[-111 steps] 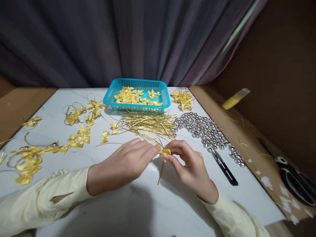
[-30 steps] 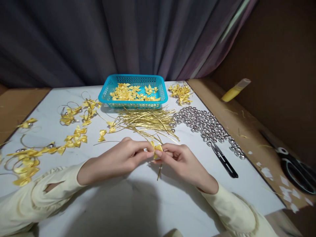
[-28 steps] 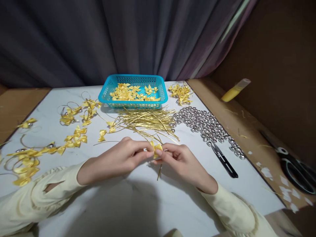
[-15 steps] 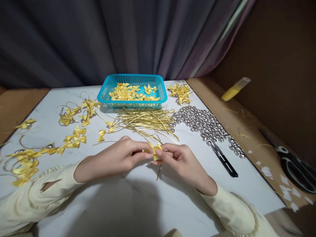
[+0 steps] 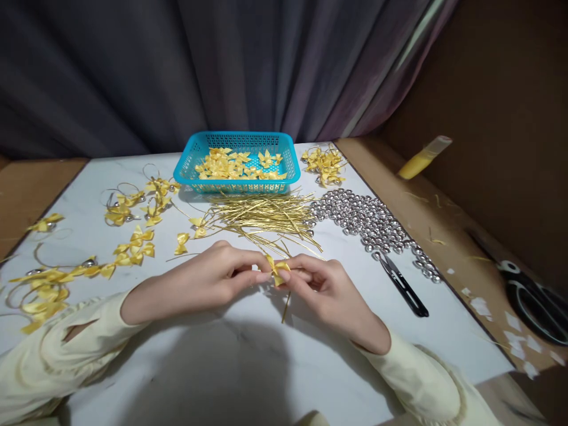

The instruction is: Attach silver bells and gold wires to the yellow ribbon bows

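My left hand (image 5: 208, 281) and my right hand (image 5: 326, 290) meet fingertip to fingertip over the white table (image 5: 248, 367). Between them they pinch a small yellow ribbon bow (image 5: 275, 267). A thin gold cord (image 5: 286, 306) hangs down from the bow onto the table. Just beyond my fingers lies a heap of gold cords (image 5: 266, 218). A turquoise basket (image 5: 242, 184) with several yellow bows in it stands behind the heap.
Silver beads (image 5: 368, 222) spread out at the right, with black thread snips (image 5: 403, 287) beside them. Finished bows with loops (image 5: 128, 236) lie scattered at the left, more bows (image 5: 326, 165) right of the basket. Large scissors (image 5: 528, 296) and a yellow tube (image 5: 421, 158) rest on the brown board.
The bow has shifted slightly left and turned between my fingertips. Both hands stay together at the same spot; the view has drifted a little.
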